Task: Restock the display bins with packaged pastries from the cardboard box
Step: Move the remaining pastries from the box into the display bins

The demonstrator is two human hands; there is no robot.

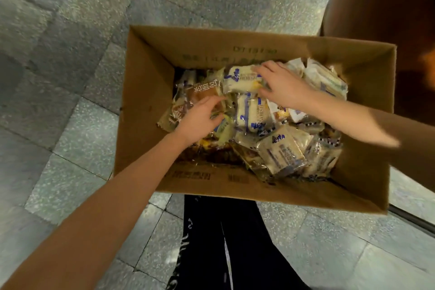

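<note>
Two hands in the box

Both hands reach into the open box (235,40), heaped with wrapped pastries, with grey floor (70,54) tiles showing around it. The right hand (284,85), entering from 3 o'clock, has fingers and thumb closed round a white pack (240,79) at 12 o'clock of the heap. The left hand (197,120), from 7 o'clock, curls its fingers over a brown pack (200,95) at 9 o'clock. Dark trousers (211,242) show at 6 o'clock.
</note>
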